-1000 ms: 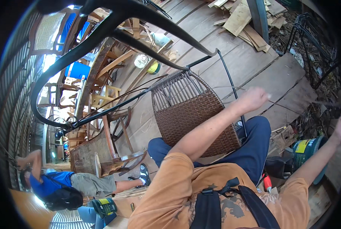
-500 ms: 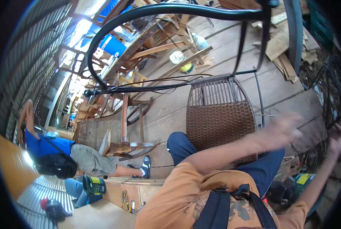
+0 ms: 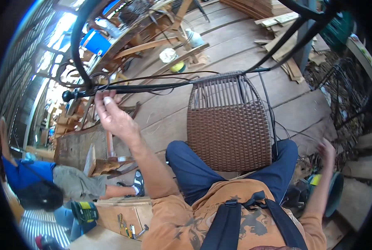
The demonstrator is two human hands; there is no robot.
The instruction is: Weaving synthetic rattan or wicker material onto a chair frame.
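A brown woven chair panel stands between my knees, its upper part showing bare upright ribs. It belongs to a dark metal frame with curved bars and a ball-shaped end. My left hand reaches to the frame beside that ball end, thumb and fingers pinched on a brown weaving strand that loops round the bar. Low on the right, my right hand is closed and slightly blurred. A thin dark strand runs from the panel's right side to its fingers.
At left, a person in a blue shirt stands near a wooden rocking chair. Hand tools lie on a wooden surface. Scrap boards and tangled dark strands are at right; a blue bucket is far left.
My left hand has swung from the right side, across the panel, to the frame's left end. My right hand has moved inward. In the picture, the frame and panel sit further left.
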